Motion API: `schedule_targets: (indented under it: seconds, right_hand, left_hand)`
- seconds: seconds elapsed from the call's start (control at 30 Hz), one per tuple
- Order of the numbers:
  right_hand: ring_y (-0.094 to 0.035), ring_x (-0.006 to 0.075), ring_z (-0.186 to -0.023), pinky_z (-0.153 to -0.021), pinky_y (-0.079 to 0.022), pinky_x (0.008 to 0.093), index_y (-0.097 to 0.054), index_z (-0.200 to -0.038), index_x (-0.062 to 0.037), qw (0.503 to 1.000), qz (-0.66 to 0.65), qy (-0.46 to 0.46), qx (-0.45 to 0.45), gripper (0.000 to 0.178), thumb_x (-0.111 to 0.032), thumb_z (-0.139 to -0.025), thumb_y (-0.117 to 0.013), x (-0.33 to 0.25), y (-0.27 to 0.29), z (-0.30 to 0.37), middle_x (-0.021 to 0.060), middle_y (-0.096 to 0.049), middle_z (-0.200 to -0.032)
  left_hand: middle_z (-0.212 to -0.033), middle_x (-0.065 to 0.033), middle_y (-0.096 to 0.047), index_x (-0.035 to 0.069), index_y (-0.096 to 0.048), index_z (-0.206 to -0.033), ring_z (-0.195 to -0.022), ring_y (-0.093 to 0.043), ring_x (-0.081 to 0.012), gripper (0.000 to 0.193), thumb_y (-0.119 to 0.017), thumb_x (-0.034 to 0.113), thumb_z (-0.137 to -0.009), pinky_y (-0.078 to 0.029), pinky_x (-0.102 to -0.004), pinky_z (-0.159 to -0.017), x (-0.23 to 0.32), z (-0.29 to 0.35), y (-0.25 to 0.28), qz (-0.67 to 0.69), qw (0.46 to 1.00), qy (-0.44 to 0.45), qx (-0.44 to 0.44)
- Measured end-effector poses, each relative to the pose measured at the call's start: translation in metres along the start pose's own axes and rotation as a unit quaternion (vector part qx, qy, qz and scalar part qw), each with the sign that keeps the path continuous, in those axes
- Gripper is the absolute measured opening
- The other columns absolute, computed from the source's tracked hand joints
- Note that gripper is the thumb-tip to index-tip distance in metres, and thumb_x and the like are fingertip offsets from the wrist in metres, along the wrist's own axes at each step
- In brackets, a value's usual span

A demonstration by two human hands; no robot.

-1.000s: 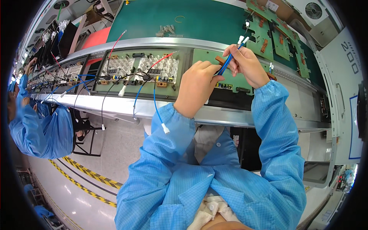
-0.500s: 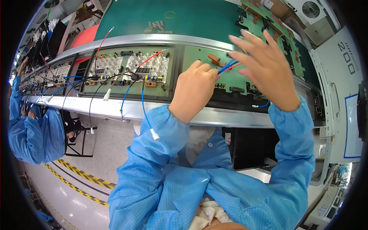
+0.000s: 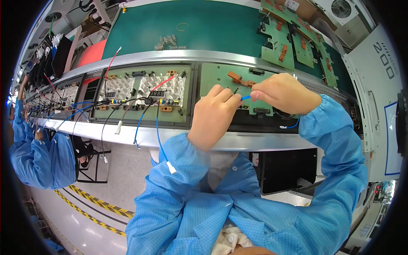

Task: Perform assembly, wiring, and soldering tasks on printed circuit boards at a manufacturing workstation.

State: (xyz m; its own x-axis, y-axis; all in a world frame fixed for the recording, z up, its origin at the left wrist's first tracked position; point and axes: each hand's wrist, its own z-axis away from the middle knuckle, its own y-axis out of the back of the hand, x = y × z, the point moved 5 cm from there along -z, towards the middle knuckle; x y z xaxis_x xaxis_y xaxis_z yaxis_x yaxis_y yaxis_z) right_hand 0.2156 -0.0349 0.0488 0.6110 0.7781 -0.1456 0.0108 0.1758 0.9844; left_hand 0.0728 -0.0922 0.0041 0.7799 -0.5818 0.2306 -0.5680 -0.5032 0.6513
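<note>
My left hand [image 3: 216,114] is closed around a blue wire [image 3: 246,97], one short stretch of which shows between my hands. My right hand [image 3: 285,94] pinches the same wire at its other side, fingertips pressed together close to the left ones. Both hands hover over a green fixture board [image 3: 210,76] carrying orange-brown blocks [image 3: 239,79]. Whatever else lies inside the fists is hidden. By my right wrist, a blue lead with a white connector [image 3: 284,127] rests on the fixture's dark frame.
To the left, white circuit boards [image 3: 146,91] with small displays trail red, black and blue leads, some hanging over the metal rail [image 3: 238,141]. Metal springs [image 3: 170,41] lie on the green mat [image 3: 221,29]. Green fixture plates [image 3: 278,44] stand far right. A co-worker [image 3: 42,157] sits at left.
My right hand, spread and raised beside the blue and red wires before, has come down and closed on the blue wire beside my left hand. The left hand keeps its grip.
</note>
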Motion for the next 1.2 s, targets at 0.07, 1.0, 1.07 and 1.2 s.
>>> schedule_targets:
  seconds: [0.07,1.0,1.07,1.2]
  right_hand:
    - [-0.055,0.0358,-0.071,-0.062,-0.044,0.043,-0.059,-0.09,-0.0057,0.997,-0.054,0.04,0.038,0.025,-0.029,-0.094,-0.05,-0.001,0.002,-0.001,0.0148,-0.055,-0.071]
    - [-0.06,0.0204,-0.076,-0.062,-0.05,0.0339,-0.058,-0.077,-0.0118,0.963,0.174,0.184,0.09,0.014,-0.024,-0.082,-0.062,0.004,-0.002,-0.018,0.0011,-0.057,-0.073]
    - [-0.06,0.0203,-0.076,-0.061,-0.05,0.0339,-0.057,-0.076,-0.0118,0.963,0.171,0.187,0.096,0.015,-0.024,-0.082,-0.062,0.009,-0.002,-0.021,0.0011,-0.056,-0.072]
    - [-0.055,0.0193,-0.076,-0.063,-0.047,0.0325,-0.051,-0.075,-0.0107,0.949,0.176,0.236,0.116,0.018,-0.023,-0.077,-0.065,0.02,-0.003,-0.032,0.001,-0.05,-0.073]
  left_hand:
    - [-0.074,-0.0018,-0.057,0.009,-0.065,-0.082,-0.077,-0.056,-0.0189,0.011,-0.07,0.015,-0.075,-0.049,-0.0298,-0.059,-0.002,0.002,0.002,0.035,0.999,0.011,-0.018]
    - [-0.1,-0.0099,-0.061,-0.003,-0.061,-0.113,-0.09,-0.057,-0.0253,0.043,-0.062,-0.001,-0.071,-0.048,-0.0349,-0.077,0.01,0.01,0.002,0.033,0.999,-0.019,-0.039]
    - [-0.102,-0.0099,-0.057,-0.005,-0.059,-0.115,-0.088,-0.056,-0.0245,0.045,-0.057,0.0,-0.071,-0.048,-0.0341,-0.077,0.015,0.01,0.001,-0.03,0.996,-0.025,-0.075]
    - [-0.106,-0.0099,-0.055,-0.006,-0.058,-0.117,-0.087,-0.055,-0.0231,0.045,-0.056,0.002,-0.072,-0.047,-0.0325,-0.077,0.02,0.012,-0.003,-0.048,0.995,-0.068,-0.053]
